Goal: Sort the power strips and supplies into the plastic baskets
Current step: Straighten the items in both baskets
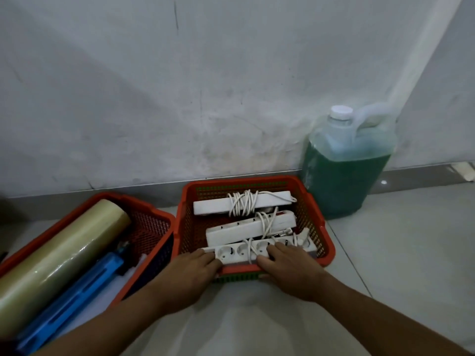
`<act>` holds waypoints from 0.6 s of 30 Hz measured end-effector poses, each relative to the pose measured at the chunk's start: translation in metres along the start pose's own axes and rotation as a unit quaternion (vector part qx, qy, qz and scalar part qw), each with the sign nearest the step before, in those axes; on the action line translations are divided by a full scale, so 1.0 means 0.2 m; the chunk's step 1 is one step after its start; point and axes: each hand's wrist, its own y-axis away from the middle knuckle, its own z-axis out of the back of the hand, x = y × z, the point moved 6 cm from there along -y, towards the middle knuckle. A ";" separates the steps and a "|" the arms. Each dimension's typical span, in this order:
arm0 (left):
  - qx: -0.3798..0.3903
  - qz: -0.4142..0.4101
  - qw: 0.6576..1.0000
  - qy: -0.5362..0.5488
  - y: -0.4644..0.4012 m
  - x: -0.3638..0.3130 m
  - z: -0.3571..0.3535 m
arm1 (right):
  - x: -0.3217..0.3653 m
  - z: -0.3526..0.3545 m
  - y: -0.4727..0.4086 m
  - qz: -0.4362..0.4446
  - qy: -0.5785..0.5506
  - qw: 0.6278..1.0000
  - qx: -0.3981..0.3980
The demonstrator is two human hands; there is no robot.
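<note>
A red plastic basket (320,222) on the floor holds three white power strips. The far strip (213,207) and the middle strip (231,232) have cords wound around them. The near strip (243,250) lies along the basket's front wall, sockets up. My left hand (190,276) grips its left end and my right hand (290,268) rests over its right half, fingers on the sockets. A second red basket (151,211) at the left holds a large roll of clear film (64,255) and a blue object (77,296).
A big translucent jug of green liquid (347,170) stands against the wall just behind and right of the basket. The white wall runs close behind both baskets. Light floor tiles (401,253) spread to the right and in front.
</note>
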 end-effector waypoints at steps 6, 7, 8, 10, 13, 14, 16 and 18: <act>-0.015 0.056 0.998 0.002 -0.03 0.02 -0.03 | -0.05 -0.02 -0.04 -0.042 -0.020 0.996 0.081; -0.018 0.067 0.998 -0.002 -0.02 0.01 -0.02 | -0.05 -0.02 -0.04 -0.047 -0.016 0.995 0.087; -0.023 0.085 0.996 -0.009 -0.02 0.00 0.00 | -0.05 -0.02 -0.04 -0.049 -0.012 0.994 0.093; -0.004 0.121 0.993 0.007 -0.01 -0.03 0.05 | -0.05 -0.02 -0.03 -0.050 -0.002 0.992 0.118; 0.019 0.138 0.990 0.030 0.05 -0.03 0.05 | -0.06 -0.01 -0.04 -0.044 0.045 0.984 0.165; 0.010 0.136 0.990 0.028 0.10 -0.01 0.07 | -0.06 0.00 -0.05 -0.047 0.071 0.977 0.193; -0.017 0.142 0.990 0.002 0.22 0.05 0.08 | -0.06 0.01 -0.07 -0.059 0.123 0.959 0.249; -0.028 0.185 0.982 -0.013 0.37 0.13 0.09 | 0.00 0.07 -0.13 -0.072 0.153 0.947 0.274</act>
